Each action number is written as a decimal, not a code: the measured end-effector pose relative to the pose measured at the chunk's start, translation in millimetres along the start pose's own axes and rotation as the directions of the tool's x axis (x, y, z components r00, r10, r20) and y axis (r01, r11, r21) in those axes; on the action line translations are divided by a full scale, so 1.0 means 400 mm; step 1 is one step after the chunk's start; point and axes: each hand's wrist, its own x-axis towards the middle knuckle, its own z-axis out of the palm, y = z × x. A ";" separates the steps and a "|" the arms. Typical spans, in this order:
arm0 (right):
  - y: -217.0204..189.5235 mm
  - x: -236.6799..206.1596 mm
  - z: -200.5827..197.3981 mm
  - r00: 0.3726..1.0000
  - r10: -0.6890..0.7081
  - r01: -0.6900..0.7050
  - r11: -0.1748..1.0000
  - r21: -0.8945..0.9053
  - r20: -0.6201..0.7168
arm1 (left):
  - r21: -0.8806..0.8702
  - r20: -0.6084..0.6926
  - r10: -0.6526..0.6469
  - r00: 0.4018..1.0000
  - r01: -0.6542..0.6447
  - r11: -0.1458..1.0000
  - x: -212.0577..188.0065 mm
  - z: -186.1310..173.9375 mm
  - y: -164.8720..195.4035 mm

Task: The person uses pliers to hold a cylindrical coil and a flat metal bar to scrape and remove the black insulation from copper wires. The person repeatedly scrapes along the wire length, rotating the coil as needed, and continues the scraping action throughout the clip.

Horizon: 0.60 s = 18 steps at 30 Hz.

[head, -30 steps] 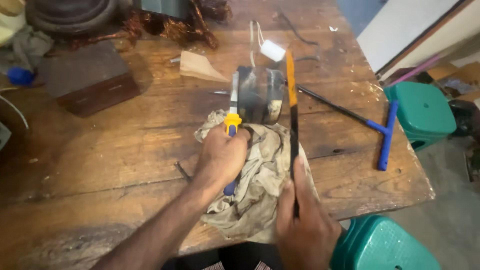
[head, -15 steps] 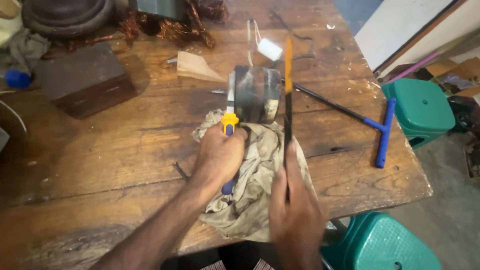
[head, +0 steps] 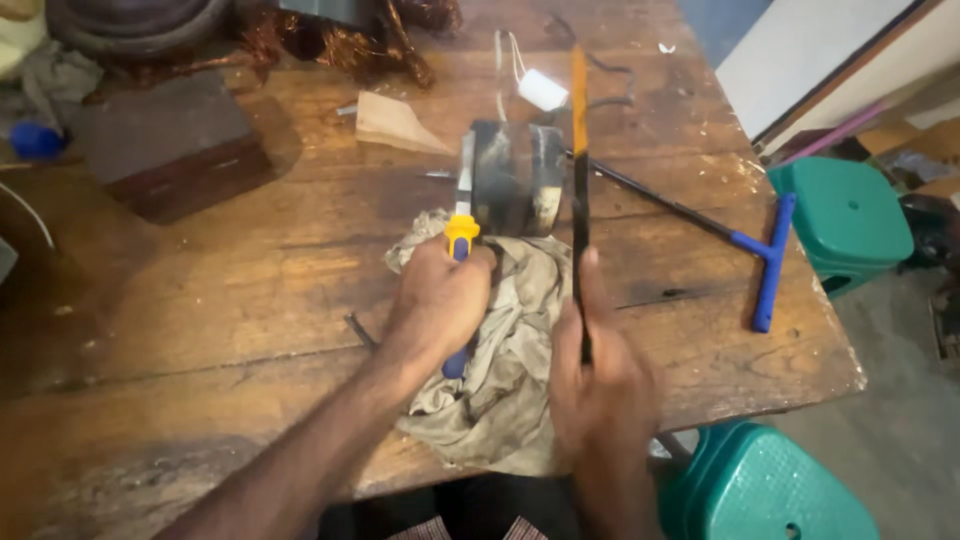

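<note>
My left hand (head: 440, 305) grips a screwdriver (head: 460, 235) with a yellow and blue handle. Its flat blade points away from me and lies against the left side of a dark round metal part (head: 515, 190) on the wooden table (head: 220, 300). My right hand (head: 605, 385) holds a long thin blade (head: 579, 180), black with an orange far end, standing on edge over the right side of the metal part. A crumpled beige rag (head: 510, 360) lies under both hands.
A T-handled tool (head: 765, 255) with a blue grip lies at the right. A wooden wedge (head: 395, 125), a dark block (head: 170, 145) and copper wire coils (head: 330, 40) sit further back. Green plastic stools (head: 845, 215) stand right of the table and near me (head: 770, 490).
My right hand and the long blade have shifted left and swung straighter, now pointing directly away over the metal part. The left hand stays on the screwdriver.
</note>
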 end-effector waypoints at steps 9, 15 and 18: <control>-0.012 0.015 0.004 0.976 0.200 -0.194 0.977 -0.085 0.080 | 0.052 -0.036 -0.003 0.999 0.005 0.999 0.006 0.008 -0.007; -0.064 0.005 -0.020 0.999 0.046 -0.047 0.997 -0.055 -0.015 | 0.056 -0.017 -0.005 1.000 0.006 0.998 0.007 0.002 -0.011; -0.050 0.023 -0.019 0.998 0.057 -0.055 0.995 -0.083 0.021 | 0.001 0.046 -0.013 0.999 0.013 1.000 0.007 0.001 -0.012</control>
